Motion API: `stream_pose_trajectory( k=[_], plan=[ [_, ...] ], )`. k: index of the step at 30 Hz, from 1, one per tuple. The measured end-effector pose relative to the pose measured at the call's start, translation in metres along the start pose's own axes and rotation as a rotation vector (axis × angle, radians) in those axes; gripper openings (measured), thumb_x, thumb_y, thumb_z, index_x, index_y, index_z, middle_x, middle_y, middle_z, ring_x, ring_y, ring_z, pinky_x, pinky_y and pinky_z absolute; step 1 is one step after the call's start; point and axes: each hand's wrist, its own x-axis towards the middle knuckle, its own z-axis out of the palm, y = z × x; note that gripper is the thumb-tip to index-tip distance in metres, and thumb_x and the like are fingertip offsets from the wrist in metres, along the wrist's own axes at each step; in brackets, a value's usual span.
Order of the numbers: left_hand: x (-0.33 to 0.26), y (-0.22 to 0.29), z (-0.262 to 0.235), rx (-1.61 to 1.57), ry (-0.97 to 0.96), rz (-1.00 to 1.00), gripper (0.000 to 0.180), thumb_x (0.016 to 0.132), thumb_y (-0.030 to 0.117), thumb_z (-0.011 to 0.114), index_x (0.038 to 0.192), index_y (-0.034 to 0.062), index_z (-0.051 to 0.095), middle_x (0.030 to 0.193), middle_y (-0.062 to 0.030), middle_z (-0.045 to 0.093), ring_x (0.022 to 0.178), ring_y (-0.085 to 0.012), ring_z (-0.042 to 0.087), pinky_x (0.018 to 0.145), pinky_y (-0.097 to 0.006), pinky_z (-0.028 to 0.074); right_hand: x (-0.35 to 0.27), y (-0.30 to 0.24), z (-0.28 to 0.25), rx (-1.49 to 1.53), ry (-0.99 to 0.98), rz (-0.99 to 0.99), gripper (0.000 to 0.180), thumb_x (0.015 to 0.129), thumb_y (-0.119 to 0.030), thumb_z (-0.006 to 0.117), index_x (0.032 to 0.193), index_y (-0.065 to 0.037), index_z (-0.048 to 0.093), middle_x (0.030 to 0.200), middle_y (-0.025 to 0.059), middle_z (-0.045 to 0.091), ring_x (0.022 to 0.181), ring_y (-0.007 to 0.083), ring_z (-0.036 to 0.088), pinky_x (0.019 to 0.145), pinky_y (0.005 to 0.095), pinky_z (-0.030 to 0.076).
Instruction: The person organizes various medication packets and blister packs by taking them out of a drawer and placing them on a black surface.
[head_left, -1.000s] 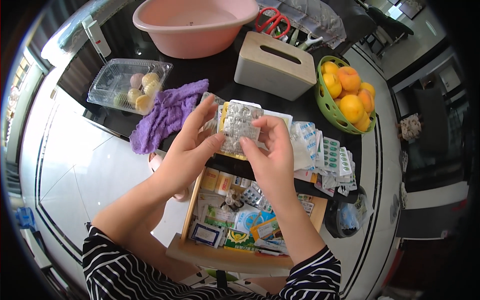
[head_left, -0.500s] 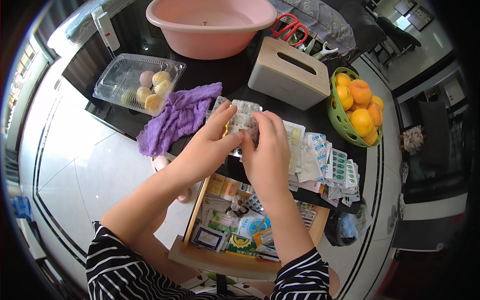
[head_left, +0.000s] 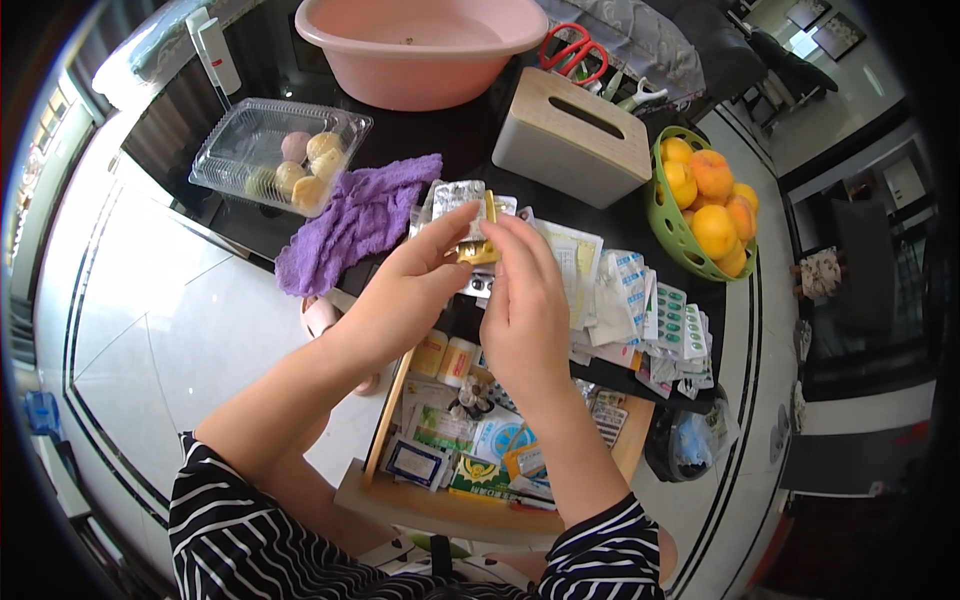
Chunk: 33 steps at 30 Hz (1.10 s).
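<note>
1. We hold a small stack of silver pill sheets (head_left: 462,205) with a yellow band (head_left: 483,248) across it, raised above the near edge of the dark table (head_left: 440,140), between the purple cloth and the spread of packets.
2. Our left hand (head_left: 405,290) pinches the stack from the left: thumb and forefinger are pressed together on its lower edge, and the other fingers curl under it.
3. Our right hand (head_left: 522,300) meets it from the right, fingertips closed on the yellow band and the top of the stack. How tightly the hidden fingers press, we cannot tell.
4. Just left of the stack lies a crumpled purple cloth (head_left: 355,220); beyond it sits a clear plastic box (head_left: 275,155) with round pastries inside.
5. To the right, more pill sheets and paper packets (head_left: 640,310) lie fanned out on the table edge.
6. Behind them stand a tissue box (head_left: 570,135) with a wooden lid, a green basket of oranges (head_left: 705,205) and a pink basin (head_left: 420,45); red scissors (head_left: 570,45) lie near the basin.
7. Below our hands, an open wooden drawer (head_left: 480,505) holds small boxes, sachets and bottles.
</note>
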Motion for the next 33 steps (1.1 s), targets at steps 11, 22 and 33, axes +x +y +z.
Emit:
stream_pose_trajectory(
  k=[11,22,33],
  plan=[
    [-0.067,-0.022,0.03,-0.058,-0.39,-0.1,0.06,0.092,-0.004,0.042,0.147,0.0026,0.021,0.144,-0.011,0.036,0.134,-0.0183,0.034,0.107,-0.031,0.03,-0.087,-0.007,-0.061,0.118,-0.116,0.023,0.041,0.08,0.011,0.049,0.119,0.001,0.056,0.122,0.018,0.055,0.108,0.0353,0.056,0.09,0.0383,0.047],
    [-0.114,-0.172,0.07,0.159,-0.606,-0.582,0.05,0.092,0.003,0.048,0.14,-0.0009,0.035,0.133,-0.0132,0.05,0.125,-0.0186,0.045,0.103,-0.031,0.037,-0.262,0.035,-0.063,0.32,-0.273,0.589,0.033,0.085,0.009,0.045,0.115,0.0,0.056,0.118,0.0169,0.057,0.106,0.0341,0.057,0.089,0.035,0.046],
    [-0.118,-0.192,0.1,0.391,-0.648,-0.451,0.043,0.092,0.007,0.047,0.134,0.0015,0.045,0.126,-0.0141,0.056,0.117,-0.0201,0.053,0.098,-0.03,0.041,-0.303,0.08,-0.092,0.052,-0.161,0.797,0.025,0.089,0.003,0.048,0.111,-0.003,0.059,0.107,0.0139,0.062,0.097,0.0281,0.061,0.084,0.0337,0.048]
  ],
)
